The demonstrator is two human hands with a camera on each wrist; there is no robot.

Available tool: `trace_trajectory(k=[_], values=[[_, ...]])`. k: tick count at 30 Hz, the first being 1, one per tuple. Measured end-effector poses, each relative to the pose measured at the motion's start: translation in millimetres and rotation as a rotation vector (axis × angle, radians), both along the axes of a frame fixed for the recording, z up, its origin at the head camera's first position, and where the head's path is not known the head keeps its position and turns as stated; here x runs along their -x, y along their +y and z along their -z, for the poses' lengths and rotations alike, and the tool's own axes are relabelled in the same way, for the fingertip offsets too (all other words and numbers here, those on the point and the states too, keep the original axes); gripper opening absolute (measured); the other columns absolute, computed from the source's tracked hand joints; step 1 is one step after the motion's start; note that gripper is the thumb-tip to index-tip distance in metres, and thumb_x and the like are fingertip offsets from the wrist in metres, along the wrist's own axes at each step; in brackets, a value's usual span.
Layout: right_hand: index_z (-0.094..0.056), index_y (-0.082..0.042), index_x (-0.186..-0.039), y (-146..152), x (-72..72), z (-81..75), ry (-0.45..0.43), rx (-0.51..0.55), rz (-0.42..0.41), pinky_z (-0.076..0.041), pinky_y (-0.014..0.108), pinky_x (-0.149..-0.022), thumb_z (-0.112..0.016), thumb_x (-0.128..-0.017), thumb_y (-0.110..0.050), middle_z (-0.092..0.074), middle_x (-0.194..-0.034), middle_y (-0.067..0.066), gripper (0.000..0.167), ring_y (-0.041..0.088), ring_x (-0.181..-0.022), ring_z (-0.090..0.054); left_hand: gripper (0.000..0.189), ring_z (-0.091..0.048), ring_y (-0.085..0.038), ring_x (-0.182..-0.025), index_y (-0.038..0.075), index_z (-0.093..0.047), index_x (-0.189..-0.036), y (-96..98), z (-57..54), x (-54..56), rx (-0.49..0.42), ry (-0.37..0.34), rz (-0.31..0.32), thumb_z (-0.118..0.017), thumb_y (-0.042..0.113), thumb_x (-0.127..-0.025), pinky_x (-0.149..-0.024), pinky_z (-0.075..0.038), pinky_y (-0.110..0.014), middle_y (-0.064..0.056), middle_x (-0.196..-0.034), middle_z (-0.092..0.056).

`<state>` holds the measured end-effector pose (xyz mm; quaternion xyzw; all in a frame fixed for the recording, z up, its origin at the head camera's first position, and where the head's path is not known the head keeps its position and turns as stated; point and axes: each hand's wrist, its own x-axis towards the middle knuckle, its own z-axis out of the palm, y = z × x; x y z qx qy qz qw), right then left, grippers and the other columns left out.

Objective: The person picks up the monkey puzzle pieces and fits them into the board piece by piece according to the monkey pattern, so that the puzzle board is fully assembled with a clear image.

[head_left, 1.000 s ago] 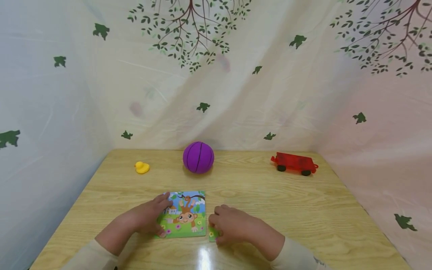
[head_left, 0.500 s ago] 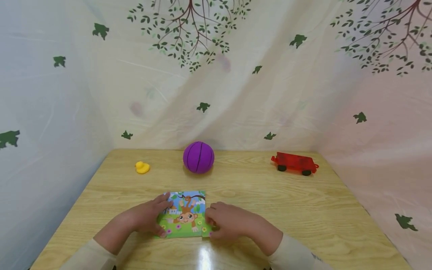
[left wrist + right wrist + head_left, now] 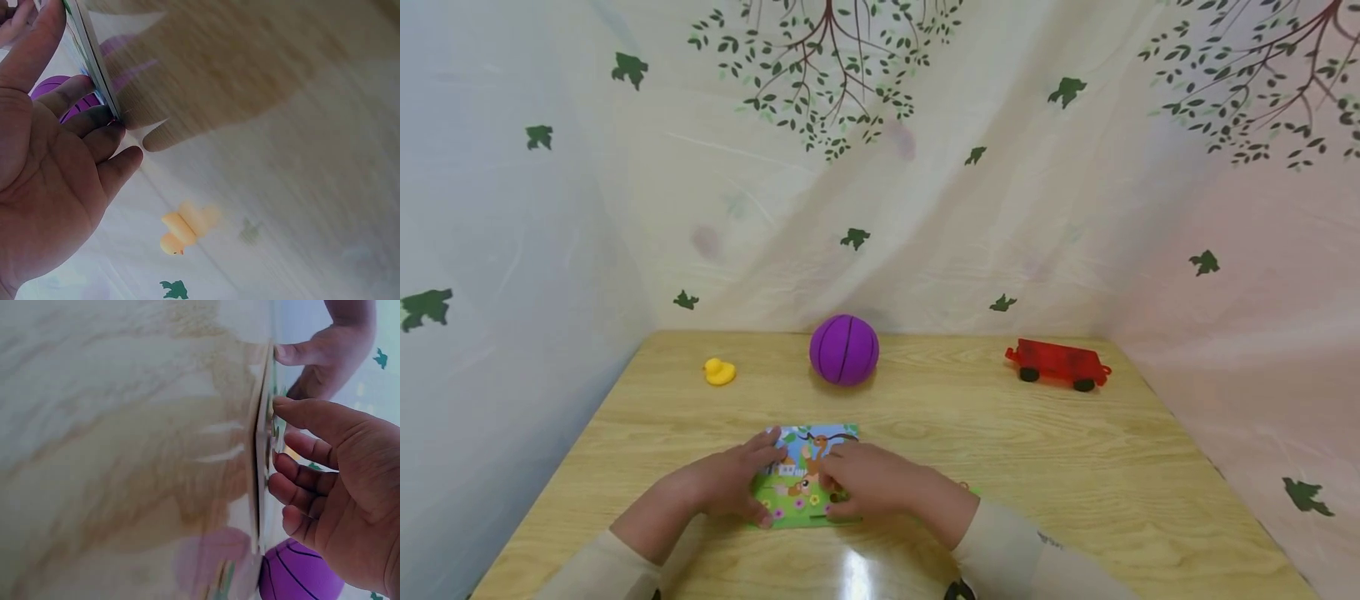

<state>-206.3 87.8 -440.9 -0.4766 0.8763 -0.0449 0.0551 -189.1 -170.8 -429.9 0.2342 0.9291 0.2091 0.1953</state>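
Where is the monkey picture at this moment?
In the head view, the monkey picture lies left of centre on the table, in front of the purple ball, with the left hand at its left edge.

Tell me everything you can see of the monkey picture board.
The monkey picture board is a thin, pale-edged panel, wood or card. Its print shows a monkey below a branch, blue sky, a house, green grass and flowers. It lies roughly flat on the wooden table, picture up. The left hand touches its left side. The right hand hides much of the right side and seems to pinch a green piece over the lower right.
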Motion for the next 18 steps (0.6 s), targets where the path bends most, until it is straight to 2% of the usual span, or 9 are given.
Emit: trace_trajectory(k=[5,8,11,15,18], values=[[-0.061,-0.024,-0.101,-12.2,2.2,2.5,0.031,-0.016,-0.019,-0.044,0.017,-0.082,-0.068,-0.090,-0.046,-0.048,-0.089,-0.015,0.026,0.001,-0.086,-0.046,0.098,-0.026,-0.048,-0.143,0.007,-0.040,-0.149,-0.4,1.8,1.4,-0.004,0.003,0.006,-0.085,0.042,-0.069,-0.113,-0.030,-0.065,-0.019,-0.163,-0.016],[-0.062,-0.024,-0.099,-19.2,3.2,3.7,0.064,-0.011,-0.043,-0.044,0.020,-0.099,-0.067,-0.090,-0.047,-0.048,-0.087,-0.015,0.025,0.001,-0.085,-0.046,0.098,-0.026,-0.048,-0.144,0.007,-0.041,-0.149,-2.0,2.4,1.3,-0.006,0.002,0.003,-0.085,0.043,-0.069,-0.112,-0.030,-0.065,-0.019,-0.163,-0.015],[-0.067,-0.023,-0.102,-24.2,2.1,4.9,0.108,-0.002,-0.082,-0.036,0.030,-0.116,-0.064,-0.092,-0.048,-0.051,-0.089,-0.015,0.026,0.001,-0.090,-0.050,0.098,-0.025,-0.047,-0.145,0.006,-0.041,-0.149,-3.4,3.7,0.7,-0.004,0.008,0.009,-0.084,0.044,-0.070,-0.113,-0.031,-0.064,-0.019,-0.163,-0.016],[-0.069,-0.023,-0.114,-26.7,-1.5,3.6,0.117,-0.011,-0.144,-0.030,0.043,-0.120,-0.060,-0.096,-0.043,-0.059,-0.102,-0.013,0.029,0.002,-0.105,-0.055,0.097,-0.024,-0.046,-0.145,0.005,-0.041,-0.148,-3.4,5.7,1.1,0.001,0.019,0.021,-0.084,0.045,-0.071,-0.113,-0.031,-0.063,-0.019,-0.163,-0.016],[-0.065,-0.025,-0.126,-27.6,-4.6,2.1,0.107,-0.041,-0.168,-0.032,0.046,-0.119,-0.059,-0.097,-0.040,-0.060,-0.117,-0.012,0.033,0.006,-0.116,-0.053,0.098,-0.025,-0.045,-0.145,0.005,-0.041,-0.148,-3.0,6.4,1.7,0.004,0.013,0.017,-0.084,0.045,-0.070,-0.112,-0.032,-0.064,-0.019,-0.163,-0.016]])
